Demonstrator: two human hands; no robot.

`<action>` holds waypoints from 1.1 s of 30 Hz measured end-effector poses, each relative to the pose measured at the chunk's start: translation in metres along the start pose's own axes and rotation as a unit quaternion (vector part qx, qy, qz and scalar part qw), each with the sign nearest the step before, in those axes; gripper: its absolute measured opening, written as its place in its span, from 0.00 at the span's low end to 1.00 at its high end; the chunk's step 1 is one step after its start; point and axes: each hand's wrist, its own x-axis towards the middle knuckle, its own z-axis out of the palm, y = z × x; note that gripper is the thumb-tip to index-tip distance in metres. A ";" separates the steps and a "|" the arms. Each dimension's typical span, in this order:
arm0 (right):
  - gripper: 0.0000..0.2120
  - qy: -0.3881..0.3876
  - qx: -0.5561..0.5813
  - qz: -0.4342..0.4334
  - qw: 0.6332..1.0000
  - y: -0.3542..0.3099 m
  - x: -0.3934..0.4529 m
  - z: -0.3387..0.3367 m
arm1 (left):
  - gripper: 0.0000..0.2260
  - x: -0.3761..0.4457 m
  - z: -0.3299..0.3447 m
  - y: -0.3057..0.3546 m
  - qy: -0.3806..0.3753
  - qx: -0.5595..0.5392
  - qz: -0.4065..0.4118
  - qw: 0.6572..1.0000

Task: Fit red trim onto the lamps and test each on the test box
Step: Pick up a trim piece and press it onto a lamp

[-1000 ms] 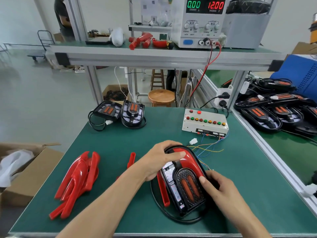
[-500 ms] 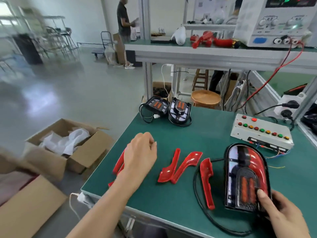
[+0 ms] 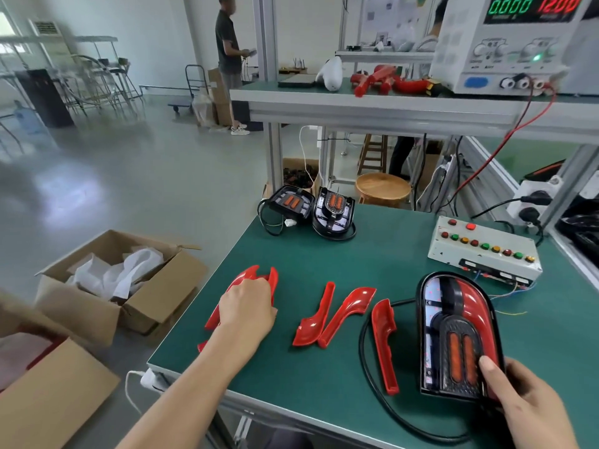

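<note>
Head view, trim-fitting stage. My left hand (image 3: pixel 248 311) lies on the stack of glossy red plastic trim pieces (image 3: pixel 256 277) at the left of the green bench mat (image 3: pixel 324 254), fingers curled down over the top piece; whether they have closed on it I cannot tell, since the back of the hand hides the fingertips. My right hand (image 3: pixel 522 400) grips the near end of the black-bodied tail lamp with twin orange lenses (image 3: pixel 457 335), thumb pressed on its face, fingers wrapped beneath. This lamp already carries a red trim along its right edge; its left side shows bare reflector. Three loose red trims (image 3: pixel 343 312) lie between the hands, the nearest just beside the lamp's black cable (image 3: pixel 366 351). The white test box with coloured push-buttons (image 3: pixel 483 251) sits beyond the lamp, apart from it. Two further black lamps (image 3: pixel 311 212) wait at the far edge.

Judgement: the step in hand is fetching a second trim. The next move calls for a matching-handed piece, carried across and seated along the bare left edge before testing.
</note>
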 end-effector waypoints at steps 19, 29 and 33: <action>0.08 -0.019 0.067 -0.022 0.997 0.003 -0.008 0.010 | 0.11 -0.084 -0.006 0.125 -0.029 -0.451 0.174 0.875; 0.04 -0.012 0.063 -0.050 0.997 0.004 -0.014 0.009 | 0.28 -0.090 -0.002 0.175 0.095 -0.224 0.264 0.933; 0.05 -0.012 0.059 -0.057 0.997 0.003 -0.014 0.008 | 0.35 -0.096 0.003 0.177 0.099 -0.185 0.272 0.939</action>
